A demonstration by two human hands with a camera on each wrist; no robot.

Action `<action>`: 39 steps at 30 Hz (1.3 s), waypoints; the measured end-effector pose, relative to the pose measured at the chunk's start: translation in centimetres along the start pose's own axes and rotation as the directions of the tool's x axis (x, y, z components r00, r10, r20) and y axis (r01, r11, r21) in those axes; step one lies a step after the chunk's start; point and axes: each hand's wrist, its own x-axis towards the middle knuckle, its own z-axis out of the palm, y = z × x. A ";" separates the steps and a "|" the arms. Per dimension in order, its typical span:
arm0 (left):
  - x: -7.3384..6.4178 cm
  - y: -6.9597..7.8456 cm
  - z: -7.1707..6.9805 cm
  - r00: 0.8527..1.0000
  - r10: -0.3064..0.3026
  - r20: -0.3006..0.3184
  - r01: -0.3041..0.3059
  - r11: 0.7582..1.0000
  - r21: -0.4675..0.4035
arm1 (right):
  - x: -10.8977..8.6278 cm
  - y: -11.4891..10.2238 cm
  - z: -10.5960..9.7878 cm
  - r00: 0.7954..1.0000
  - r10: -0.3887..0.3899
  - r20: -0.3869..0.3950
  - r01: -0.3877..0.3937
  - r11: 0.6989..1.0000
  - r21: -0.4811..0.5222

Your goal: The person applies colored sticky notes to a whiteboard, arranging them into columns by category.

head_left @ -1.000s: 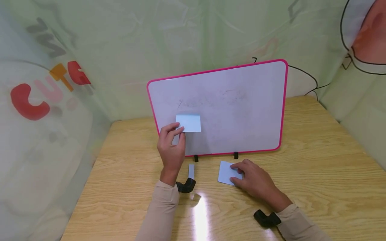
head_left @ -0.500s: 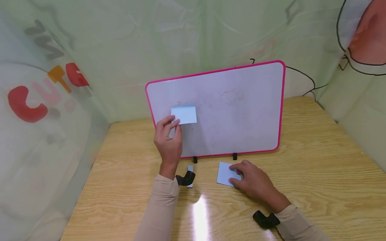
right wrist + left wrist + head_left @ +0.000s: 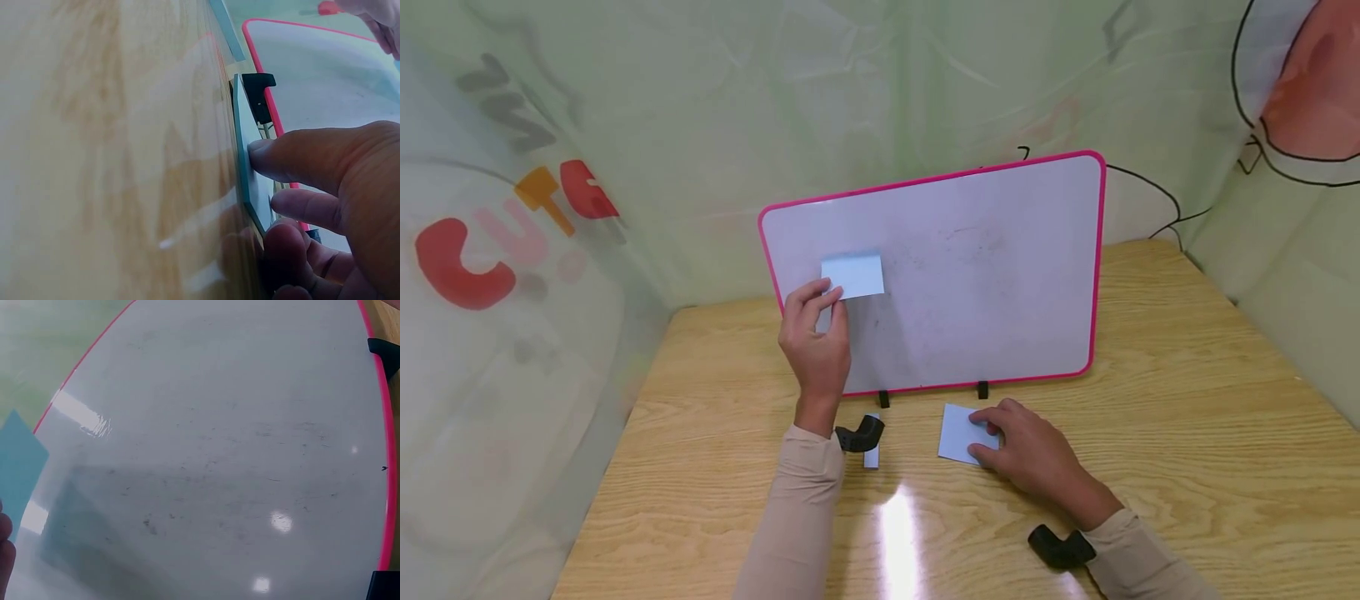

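Note:
In front of the whiteboard (image 3: 977,283), my left hand (image 3: 816,350) pinches a light-blue sticky note (image 3: 856,277) by its lower left corner. The note shows at the left edge of the left wrist view, apart from the board, its shadow falling on the white surface. On the table, my right hand (image 3: 1030,442) holds a pad of sticky notes (image 3: 957,437) at its right side, thumb and fingers curled over it. From the right wrist, the thumb presses on the pad's (image 3: 242,144) top face; part of the pad is hidden behind the fingers.
A narrow pale blue strip (image 3: 871,458) lies on the wooden table (image 3: 700,467), partly covered by the left wrist's black camera (image 3: 861,433). Black feet (image 3: 982,390) support the pink-framed board, which has faint smudges. A printed curtain (image 3: 700,125) hangs behind.
My left hand has raised the sticky note up along the board and slightly leftward. My right hand stays at the pad; the head view has shifted slightly.

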 end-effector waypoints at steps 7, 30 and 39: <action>0.3 0.3 0.0 0.999 -0.025 0.034 0.024 0.999 0.031 | 0.0 0.1 0.1 1.000 0.001 -0.003 -0.001 1.000 -0.001; 0.5 0.2 0.2 0.995 -0.073 0.065 0.068 0.995 0.067 | -0.1 0.2 0.3 1.000 -0.011 -0.024 0.010 1.000 -0.007; 0.7 0.2 0.2 0.978 -0.138 0.156 0.123 0.987 0.100 | 0.0 0.4 0.4 1.000 -0.014 -0.026 0.014 1.000 -0.006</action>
